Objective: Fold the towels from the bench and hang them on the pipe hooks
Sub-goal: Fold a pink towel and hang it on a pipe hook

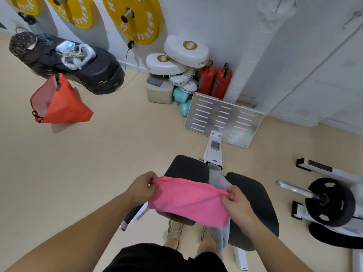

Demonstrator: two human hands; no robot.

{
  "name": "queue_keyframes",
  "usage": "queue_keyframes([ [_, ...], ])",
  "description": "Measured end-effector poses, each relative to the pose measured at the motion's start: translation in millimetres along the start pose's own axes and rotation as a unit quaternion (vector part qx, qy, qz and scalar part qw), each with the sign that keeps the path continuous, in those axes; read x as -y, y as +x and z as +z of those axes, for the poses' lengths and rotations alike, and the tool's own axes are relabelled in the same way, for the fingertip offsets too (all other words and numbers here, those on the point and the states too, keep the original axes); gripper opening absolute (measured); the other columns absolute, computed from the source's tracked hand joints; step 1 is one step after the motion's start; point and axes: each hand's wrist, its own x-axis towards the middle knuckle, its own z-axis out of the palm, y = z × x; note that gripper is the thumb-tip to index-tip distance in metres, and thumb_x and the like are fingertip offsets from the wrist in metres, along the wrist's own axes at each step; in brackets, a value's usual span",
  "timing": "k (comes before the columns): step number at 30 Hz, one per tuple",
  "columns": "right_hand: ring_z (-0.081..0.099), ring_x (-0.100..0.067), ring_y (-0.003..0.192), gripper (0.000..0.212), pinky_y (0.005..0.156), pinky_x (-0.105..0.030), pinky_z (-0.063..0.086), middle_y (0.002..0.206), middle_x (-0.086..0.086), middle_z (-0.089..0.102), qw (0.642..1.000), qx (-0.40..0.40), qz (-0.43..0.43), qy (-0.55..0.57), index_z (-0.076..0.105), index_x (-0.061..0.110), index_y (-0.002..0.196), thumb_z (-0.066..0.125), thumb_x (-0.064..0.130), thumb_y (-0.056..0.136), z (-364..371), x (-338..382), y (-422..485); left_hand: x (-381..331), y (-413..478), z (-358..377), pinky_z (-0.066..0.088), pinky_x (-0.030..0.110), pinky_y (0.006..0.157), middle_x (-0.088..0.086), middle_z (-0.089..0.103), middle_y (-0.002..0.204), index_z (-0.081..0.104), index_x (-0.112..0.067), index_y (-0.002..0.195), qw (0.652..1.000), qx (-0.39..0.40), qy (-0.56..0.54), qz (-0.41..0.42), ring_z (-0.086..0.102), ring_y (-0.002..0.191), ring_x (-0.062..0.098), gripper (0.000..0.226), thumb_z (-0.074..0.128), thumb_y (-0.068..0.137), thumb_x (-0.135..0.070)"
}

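Observation:
A pink towel (188,201) hangs folded in the air above the black padded bench (253,199). My left hand (142,188) pinches its upper left corner. My right hand (237,203) pinches its upper right corner. A grey towel (221,235) lies draped over the gap between the two bench pads and hangs down toward my feet, partly hidden behind the pink towel. No pipe hooks can be made out.
A metal footplate (224,119) stands beyond the bench. A barbell with a black plate (330,202) lies at the right. White pads (176,61) and red extinguishers (215,79) stand by the wall. An orange bag (59,103) hangs at the left.

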Motion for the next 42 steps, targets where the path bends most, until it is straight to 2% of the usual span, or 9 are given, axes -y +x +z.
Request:
queue_keyframes([
  [8, 0.057, -0.019, 0.080, 0.009, 0.071, -0.036, 0.049, 0.089, -0.007, 0.064, 0.998, -0.033, 0.042, -0.028, 0.059, 0.014, 0.093, 0.053, 0.008, 0.092, 9.3, -5.5, 50.8, 6.0, 17.2, 15.6, 0.052, 0.031, 0.088, -0.005, 0.075, 0.101, 0.072, -0.015, 0.097, 0.995, -0.058, -0.042, -0.073, 0.067, 0.097, 0.018, 0.019, 0.056, 0.091, -0.009],
  [11, 0.062, -0.023, 0.094, 0.014, 0.081, -0.040, 0.053, 0.102, -0.002, 0.066, 0.995, -0.049, 0.039, -0.083, 0.060, 0.015, 0.106, 0.054, 0.009, 0.094, 13.0, -5.0, 56.0, 8.8, 19.9, 13.1, 0.053, 0.032, 0.076, -0.002, 0.075, 0.086, 0.073, -0.013, 0.084, 0.986, -0.051, -0.108, -0.118, 0.066, 0.082, 0.020, 0.015, 0.060, 0.090, -0.018],
  [16, 0.052, -0.016, 0.128, 0.032, 0.095, -0.035, 0.051, 0.138, 0.007, 0.051, 0.949, -0.048, -0.155, -0.270, 0.064, 0.027, 0.125, 0.055, 0.025, 0.095, 49.7, 11.7, 49.7, 6.5, 37.4, 8.4, 0.047, 0.032, 0.058, -0.001, 0.051, 0.056, 0.050, -0.010, 0.061, 0.956, -0.065, -0.215, -0.188, 0.047, 0.056, 0.022, 0.051, 0.053, 0.101, -0.042],
  [22, 0.049, -0.011, 0.126, 0.036, 0.095, -0.026, 0.046, 0.136, 0.014, 0.054, 0.918, 0.033, -0.197, -0.344, 0.060, 0.041, 0.134, 0.048, 0.042, 0.100, 87.0, 19.2, 51.5, -2.5, 56.7, 7.2, 0.052, 0.028, 0.055, 0.007, 0.070, 0.081, 0.070, -0.010, 0.085, 0.961, -0.061, -0.171, -0.210, 0.064, 0.068, 0.020, 0.014, 0.082, 0.080, -0.016],
  [27, 0.048, -0.009, 0.127, 0.035, 0.092, -0.029, 0.049, 0.136, 0.016, 0.055, 0.911, 0.057, -0.182, -0.365, 0.061, 0.046, 0.134, 0.048, 0.042, 0.101, 82.4, 23.0, 58.6, -12.0, 70.2, -3.7, 0.052, 0.028, 0.056, 0.012, 0.066, 0.082, 0.068, -0.005, 0.087, 0.951, -0.043, -0.187, -0.244, 0.061, 0.066, 0.023, 0.016, 0.075, 0.076, 0.003],
  [32, 0.050, -0.011, 0.127, 0.035, 0.086, -0.031, 0.047, 0.134, 0.014, 0.056, 0.904, 0.080, -0.174, -0.383, 0.063, 0.045, 0.132, 0.049, 0.040, 0.101, 78.6, 32.1, 62.5, -26.2, 83.9, -12.9, 0.043, 0.014, 0.036, 0.008, 0.054, 0.072, 0.048, -0.010, 0.070, 0.948, -0.047, -0.143, -0.281, 0.053, 0.057, 0.020, 0.024, 0.058, 0.090, 0.000],
  [34, 0.053, -0.010, 0.123, 0.033, 0.085, -0.030, 0.050, 0.129, 0.014, 0.058, 0.905, 0.085, -0.175, -0.380, 0.066, 0.042, 0.129, 0.050, 0.039, 0.101, 78.9, 34.8, 64.5, -28.4, 89.5, -9.1, 0.051, 0.022, 0.049, 0.010, 0.057, 0.080, 0.050, -0.010, 0.073, 0.957, -0.052, -0.120, -0.257, 0.057, 0.067, 0.027, 0.019, 0.053, 0.089, 0.000],
  [37, 0.059, -0.007, 0.110, 0.026, 0.078, -0.032, 0.056, 0.114, 0.016, 0.063, 0.921, 0.075, -0.166, -0.345, 0.073, 0.042, 0.115, 0.052, 0.040, 0.099, 79.9, 33.8, 68.3, -28.2, 88.6, -4.4, 0.046, 0.026, 0.056, 0.008, 0.063, 0.099, 0.062, -0.009, 0.104, 0.955, -0.052, -0.192, -0.222, 0.064, 0.081, 0.028, 0.019, 0.053, 0.088, -0.003],
  [42, 0.060, -0.002, 0.099, 0.024, 0.069, -0.031, 0.057, 0.106, 0.018, 0.065, 0.924, 0.047, -0.165, -0.342, 0.071, 0.043, 0.109, 0.050, 0.040, 0.097, 81.4, 30.5, 74.6, -4.8, 61.3, -11.6, 0.056, 0.037, 0.078, 0.010, 0.072, 0.105, 0.069, -0.010, 0.107, 0.946, -0.016, -0.258, -0.197, 0.066, 0.089, 0.023, 0.043, 0.070, 0.089, -0.049],
])
